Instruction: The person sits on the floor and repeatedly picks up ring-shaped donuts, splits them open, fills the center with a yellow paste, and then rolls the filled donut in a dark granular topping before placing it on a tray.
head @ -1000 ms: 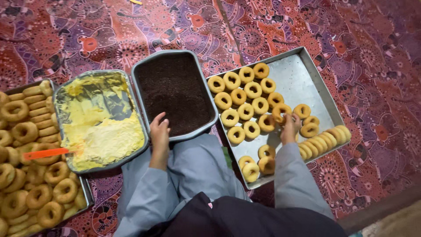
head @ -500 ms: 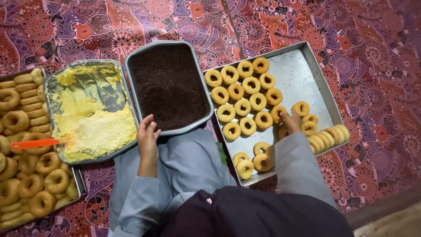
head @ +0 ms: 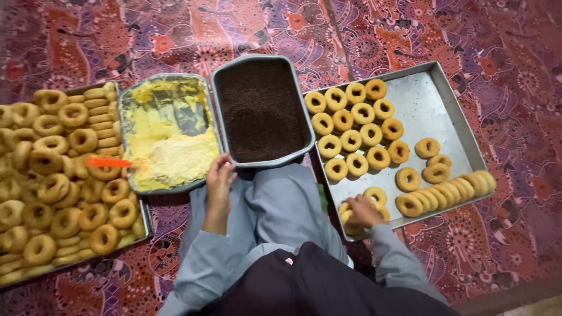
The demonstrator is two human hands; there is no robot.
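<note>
Golden ring biscuits [head: 351, 212] at lower centre now sit under the right hand [head: 362, 212], whose grip has closed on them after leaving the rows; left hand [head: 219, 175], fingers loosely curled and empty, rests against the dark tray [head: 261, 161].

Your view is evenly lit, soft light from above, colours warm and saturated. The steel tray [head: 436, 96] throws a pale, dull sheen off its bare metal, no harsh glare. The dark crumb pan [head: 261, 111] swallows the light, its surface nearly flat black. Faint shadow pools under your left hand [head: 219, 182] and along the pan rims. Your right hand [head: 361, 212] looks slightly soft. Edges bend outward, wide-lens style, and the patterned floor cloth [head: 497, 35] smears a touch toward the corners.
</note>
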